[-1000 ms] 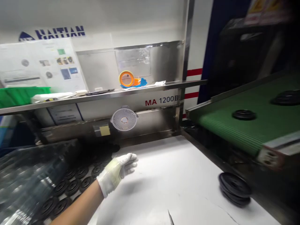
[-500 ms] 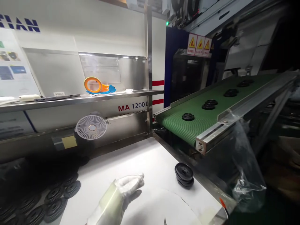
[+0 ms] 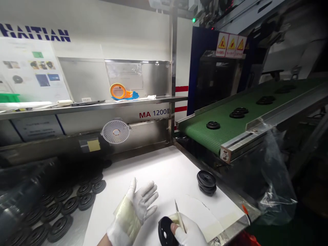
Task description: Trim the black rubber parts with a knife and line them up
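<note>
Disc rows point(image 3: 70, 205) left of a sheet point(image 3: 156, 167), disc stack point(image 3: 206, 183) on its right side, conveyor point(image 3: 217, 137) farther right, shelf point(image 3: 160, 100) behind

Smooth plastic disc point(image 3: 163, 226), cloth gloves point(image 3: 142, 204)

A pale-yellow band point(image 3: 124, 213) colors the white-gloved left hand point(image 3: 139, 206) over a white paper sheet point(image 3: 164, 167); a round black disc point(image 3: 162, 227) contrasts with the white-gloved right hand point(image 3: 191, 232). Beyond the sheet, a yellow-rimmed orange ring point(image 3: 124, 91); to the sheet's right, a green ribbed conveyor point(image 3: 200, 131).

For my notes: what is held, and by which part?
The right hand holds a black disc by its edge and a pointed tool by its shaft; the left hand holds nothing.
</note>
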Action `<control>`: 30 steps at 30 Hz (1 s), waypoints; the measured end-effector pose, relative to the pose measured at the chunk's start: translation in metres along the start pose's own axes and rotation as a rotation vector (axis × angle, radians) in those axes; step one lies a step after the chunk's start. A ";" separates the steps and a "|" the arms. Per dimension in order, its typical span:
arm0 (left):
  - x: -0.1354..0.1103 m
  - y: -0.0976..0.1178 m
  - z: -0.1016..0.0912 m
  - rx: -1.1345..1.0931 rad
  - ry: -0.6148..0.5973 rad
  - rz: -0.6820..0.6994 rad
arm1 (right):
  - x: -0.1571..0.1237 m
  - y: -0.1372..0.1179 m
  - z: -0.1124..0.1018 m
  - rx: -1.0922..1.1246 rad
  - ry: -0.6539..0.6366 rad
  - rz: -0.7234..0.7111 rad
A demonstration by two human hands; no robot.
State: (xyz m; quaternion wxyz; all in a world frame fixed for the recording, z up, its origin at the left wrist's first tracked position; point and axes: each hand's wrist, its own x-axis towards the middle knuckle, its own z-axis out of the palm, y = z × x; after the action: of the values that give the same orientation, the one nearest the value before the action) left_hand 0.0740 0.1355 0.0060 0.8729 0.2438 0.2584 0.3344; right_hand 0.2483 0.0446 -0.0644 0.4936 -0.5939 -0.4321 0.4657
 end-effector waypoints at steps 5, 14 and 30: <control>-0.016 -0.023 -0.019 -0.305 0.088 0.060 | -0.009 -0.017 0.020 0.092 -0.065 -0.027; -0.049 -0.062 -0.012 -0.500 0.123 0.030 | -0.018 -0.054 0.064 -0.293 -0.203 -0.272; -0.083 -0.067 -0.031 -0.409 0.149 -0.109 | 0.004 -0.074 0.061 -0.419 -0.285 -0.214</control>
State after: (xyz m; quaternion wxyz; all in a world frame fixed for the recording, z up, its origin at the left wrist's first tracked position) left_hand 0.0321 0.0399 -0.0337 0.8994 0.0221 0.2619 0.3493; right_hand 0.1853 0.0695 0.0031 0.3408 -0.5625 -0.6443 0.3902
